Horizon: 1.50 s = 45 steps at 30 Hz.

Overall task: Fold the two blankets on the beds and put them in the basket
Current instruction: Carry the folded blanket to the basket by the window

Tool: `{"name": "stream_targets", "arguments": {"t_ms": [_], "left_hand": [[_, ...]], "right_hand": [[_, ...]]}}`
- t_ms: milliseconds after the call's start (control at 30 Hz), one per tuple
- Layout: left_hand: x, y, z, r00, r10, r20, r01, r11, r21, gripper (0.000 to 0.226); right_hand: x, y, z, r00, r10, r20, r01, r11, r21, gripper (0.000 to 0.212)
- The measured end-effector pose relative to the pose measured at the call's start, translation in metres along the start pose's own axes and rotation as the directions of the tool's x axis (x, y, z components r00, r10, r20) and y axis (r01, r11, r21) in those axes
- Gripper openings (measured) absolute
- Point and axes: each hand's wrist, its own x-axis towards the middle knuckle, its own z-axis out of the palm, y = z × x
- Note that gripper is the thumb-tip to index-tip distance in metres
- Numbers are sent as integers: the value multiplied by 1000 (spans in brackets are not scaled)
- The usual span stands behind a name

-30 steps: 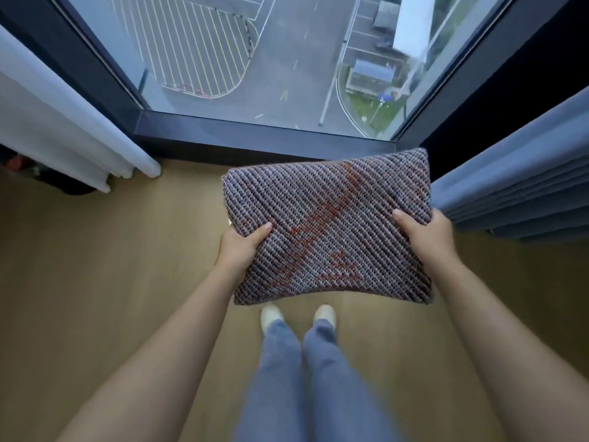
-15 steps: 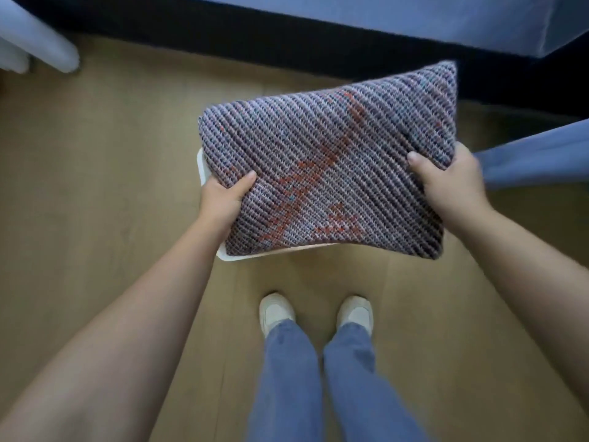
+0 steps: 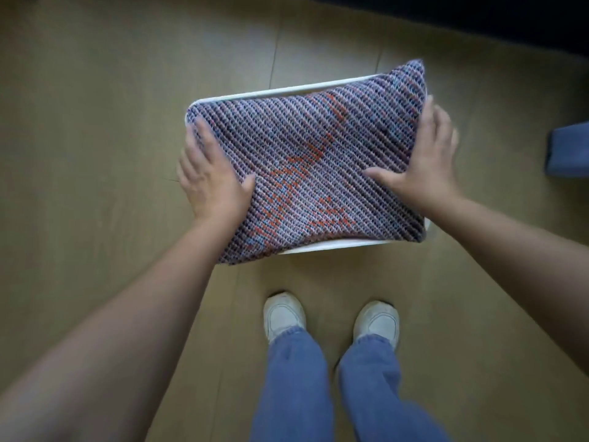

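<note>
Wood-look plank floor (image 3: 95, 122) is seen from above in the head view, with a dark strip along the top right edge. A white basket (image 3: 287, 90) is set on the floor, only its rim showing. The folded blanket (image 3: 306, 161) (purple-grey knit, orange pattern) is laid on top of the basket and covers nearly the whole opening. Its far right corner and near left corner overhang the rim. The left hand (image 3: 210, 180) is laid flat on the blanket's left edge, fingers straight, thumb spread. The right hand (image 3: 427, 167) is pressed flat on the right edge, fingers extended and slightly blurred. Two white shoes (image 3: 283, 314) and blue jeans (image 3: 318, 378) are seen just below the basket. A blue fabric piece (image 3: 567, 151) is cut off at the right edge.
</note>
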Motion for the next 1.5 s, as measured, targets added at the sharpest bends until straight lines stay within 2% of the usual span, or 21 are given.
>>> {"name": "stream_targets", "arguments": {"t_ms": [67,100,133,200,333,600,767,833,900,933,967,1000,1033,1100,1167,1400,1467,1500], "left_hand": [[2,6,3,943,329,50,-333,931,153,117],[6,7,7,897,426,121,-443,873,205,121],[10,6,12,869,453,200,-492,836,243,126],[16,-2,23,871,377,316,-467,834,293,134],[24,-26,57,877,273,395,-413,849,329,139],[44,-37,111,884,309,350,-424,847,322,137],[43,-22,96,866,225,446,-404,840,363,142],[35,-15,79,865,243,440,-413,841,348,141],[22,-12,63,847,381,370,-490,830,266,137],[15,-11,58,823,462,331,-546,806,229,134],[8,-11,54,799,517,306,-586,783,207,133],[4,-11,53,789,528,314,-599,774,203,133],[2,-12,54,794,501,345,-585,785,206,135],[2,-23,63,819,398,414,-515,828,223,140],[7,-38,78,819,349,455,-489,839,237,142],[23,-43,123,831,386,400,-504,826,251,140],[21,-39,116,836,342,429,-487,822,296,142],[18,-34,109,839,309,448,-470,827,309,142]], "right_hand": [[1,-8,4,966,-257,37,259,943,-207,125],[6,-10,8,934,-343,99,356,891,-281,128],[11,-11,12,909,-382,169,418,845,-335,131],[22,-7,23,888,-352,296,451,793,-410,138],[37,22,55,863,-201,463,453,714,-534,144],[67,40,109,881,-97,462,377,733,-566,150],[61,23,93,846,-1,533,373,716,-591,148],[49,9,77,856,-34,516,373,732,-570,143],[32,-5,63,887,-277,370,440,752,-491,119],[25,-13,58,863,-424,273,504,740,-445,112],[20,-22,55,820,-535,204,569,722,-393,114],[19,-32,56,778,-586,227,625,687,-371,124],[24,-41,58,747,-582,320,664,649,-370,135],[40,-50,71,722,-486,492,686,593,-421,145],[58,-42,91,727,-391,564,680,526,-511,147],[81,-24,134,784,-279,554,605,541,-584,148],[75,-31,134,814,-264,518,574,503,-646,148],[66,-40,128,833,-251,493,546,518,-659,148]]}}
